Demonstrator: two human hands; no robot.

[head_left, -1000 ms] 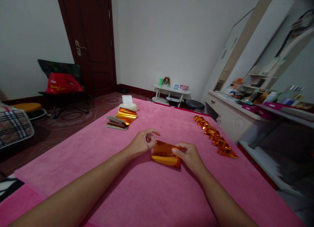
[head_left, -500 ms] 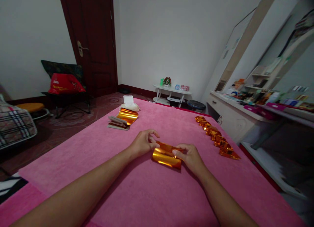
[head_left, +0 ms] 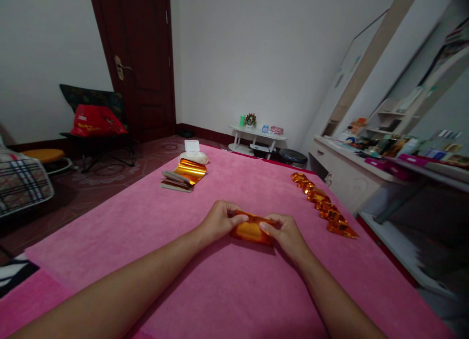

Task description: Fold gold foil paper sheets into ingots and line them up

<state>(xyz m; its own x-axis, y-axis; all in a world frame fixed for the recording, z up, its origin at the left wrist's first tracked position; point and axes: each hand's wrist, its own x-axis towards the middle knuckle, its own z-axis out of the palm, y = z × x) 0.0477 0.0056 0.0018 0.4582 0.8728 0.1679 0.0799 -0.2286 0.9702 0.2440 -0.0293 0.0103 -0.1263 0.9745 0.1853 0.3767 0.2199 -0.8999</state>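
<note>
A sheet of shiny gold foil paper [head_left: 252, 232] is held between my two hands, low over the pink cloth [head_left: 205, 290]. My left hand [head_left: 222, 221] pinches its upper left edge, thumb on top. At the upper right edge my right hand [head_left: 284, 230] grips it the same way, thumb lying on the near face. The fingers behind the paper are partly hidden. Along the right side of the cloth runs a row of folded gold foil pieces [head_left: 320, 200]. Farther left lies a stack of gold foil sheets [head_left: 192, 170], with greyish backs showing.
Behind the stack sits a pale packet with a raised white lid [head_left: 192, 146]. A cluttered white dresser [head_left: 340, 158] stands to the right of the table. A low white shelf [head_left: 256, 132] is by the wall. A chair holds a red bag [head_left: 97, 120] at left.
My left hand has closed on the paper's upper left edge, its fingers no longer raised. The paper's upper edge is now tilted up and its near face looks darker.
</note>
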